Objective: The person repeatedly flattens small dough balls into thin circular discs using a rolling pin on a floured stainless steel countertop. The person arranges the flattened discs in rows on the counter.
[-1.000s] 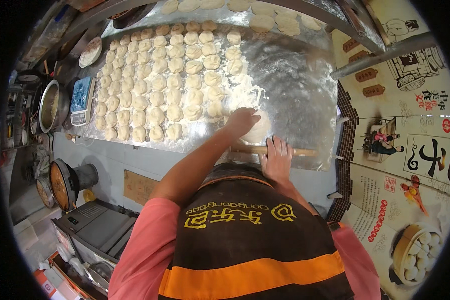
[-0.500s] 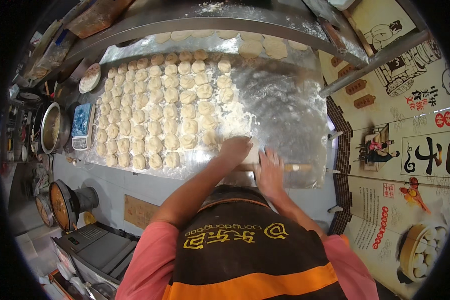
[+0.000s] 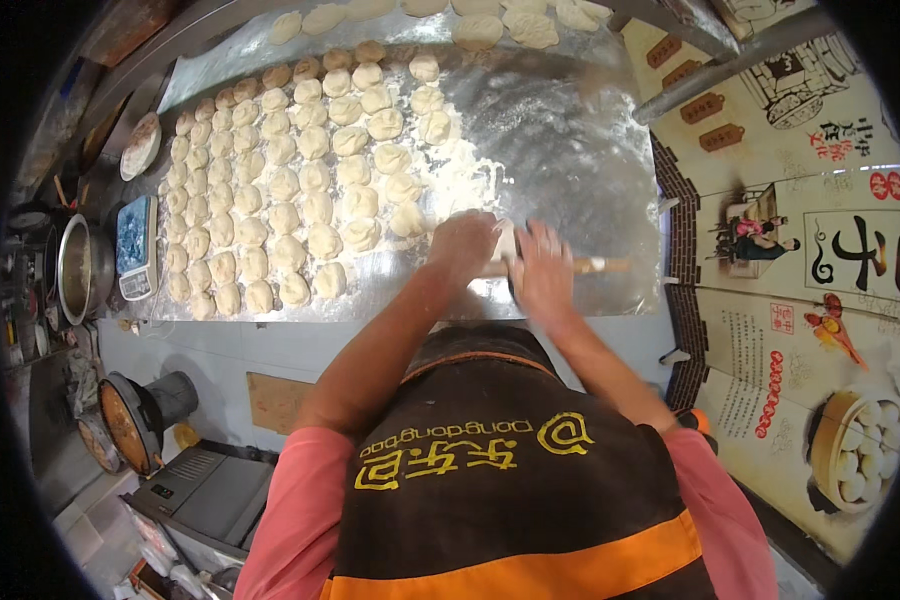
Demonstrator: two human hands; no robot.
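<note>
My left hand (image 3: 464,245) is curled at the near edge of the steel worktop, its fingers closed on the edge of a flat, pale dough wrapper (image 3: 506,241). Most of the wrapper is hidden by my hands. Beside it, my right hand (image 3: 544,268) lies over a wooden rolling pin (image 3: 605,265), palm down with its fingers stretched forward. The pin sticks out to the right of this hand, and its left end reaches toward my left hand. To the left, rows of round dough pieces (image 3: 315,208) sit on the floured surface.
Loose flour (image 3: 465,185) spreads beyond my hands over the worktop (image 3: 560,120). Flattened dough rounds (image 3: 478,32) lie along its far edge. A scale (image 3: 137,245), an oval dish (image 3: 141,147) and a metal bowl (image 3: 73,270) stand left. A printed wall (image 3: 770,330) borders the right.
The whole view has shifted, so the worktop appears higher and more of its far-edge dough rounds show. My hands remain at the wrapper and rolling pin, the left still curled, the right still flat.
</note>
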